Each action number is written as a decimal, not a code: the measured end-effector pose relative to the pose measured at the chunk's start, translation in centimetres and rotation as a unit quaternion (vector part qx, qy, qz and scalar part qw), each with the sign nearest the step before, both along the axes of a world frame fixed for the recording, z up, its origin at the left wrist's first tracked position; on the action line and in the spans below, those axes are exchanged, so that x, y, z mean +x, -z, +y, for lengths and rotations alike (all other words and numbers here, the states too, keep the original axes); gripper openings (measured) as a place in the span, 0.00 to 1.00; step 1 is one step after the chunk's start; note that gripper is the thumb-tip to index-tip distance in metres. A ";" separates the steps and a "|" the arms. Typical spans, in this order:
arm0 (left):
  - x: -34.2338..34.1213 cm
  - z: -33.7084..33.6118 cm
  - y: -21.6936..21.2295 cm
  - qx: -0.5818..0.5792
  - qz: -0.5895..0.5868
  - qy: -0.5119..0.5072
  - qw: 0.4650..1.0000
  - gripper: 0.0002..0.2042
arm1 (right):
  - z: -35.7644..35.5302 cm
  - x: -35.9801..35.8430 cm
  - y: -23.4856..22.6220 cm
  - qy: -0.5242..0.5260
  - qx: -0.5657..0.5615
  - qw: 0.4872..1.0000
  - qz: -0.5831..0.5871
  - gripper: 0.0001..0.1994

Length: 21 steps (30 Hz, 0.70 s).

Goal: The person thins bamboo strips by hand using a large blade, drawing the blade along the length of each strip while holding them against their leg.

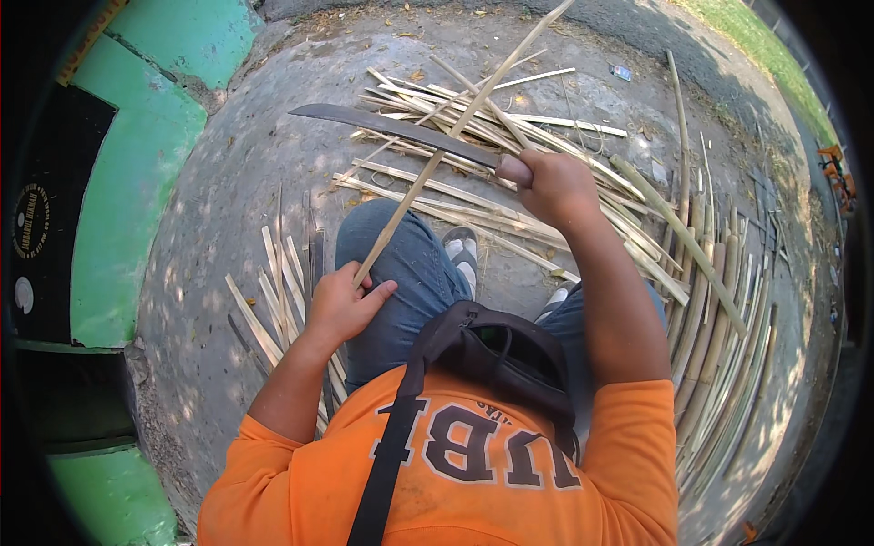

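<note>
My left hand (346,308) is closed round the near end of a long bamboo strip (408,196), which slants up and away to the right. In my right hand (555,187) is the handle of a machete (391,127); its long dark blade points left. The blade crosses the strip around the strip's middle, and I cannot tell whether it cuts into it. Beyond my knees a loose pile of pale split bamboo strips (537,218) lies on the ground.
More split strips (266,318) lie by my left leg. Several bamboo poles (706,318) are laid out at my right. A green wall (137,200) stands at the left. A black bag (492,355) rests on my lap. Grass (774,55) shows at the far right.
</note>
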<state>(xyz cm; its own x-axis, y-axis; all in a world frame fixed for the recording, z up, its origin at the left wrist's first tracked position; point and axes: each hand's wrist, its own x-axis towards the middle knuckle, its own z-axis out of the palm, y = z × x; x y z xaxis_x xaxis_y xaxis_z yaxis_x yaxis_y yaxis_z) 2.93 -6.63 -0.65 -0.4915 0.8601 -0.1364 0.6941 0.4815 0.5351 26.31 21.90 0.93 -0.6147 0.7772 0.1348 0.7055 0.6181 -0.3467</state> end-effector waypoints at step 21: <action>0.4 -0.7 1.3 0.048 -0.003 -0.046 0.998 0.24 | -2.0 -0.5 -0.3 -0.092 0.049 0.995 0.009 0.07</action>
<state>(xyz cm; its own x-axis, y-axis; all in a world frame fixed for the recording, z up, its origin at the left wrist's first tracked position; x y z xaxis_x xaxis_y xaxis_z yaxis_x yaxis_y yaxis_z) 3.31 -7.29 -1.97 -0.5684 0.8207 -0.0584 0.6458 0.4891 0.5863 25.79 19.88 1.26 -0.7420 0.6344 0.2166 0.5715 0.7676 -0.2902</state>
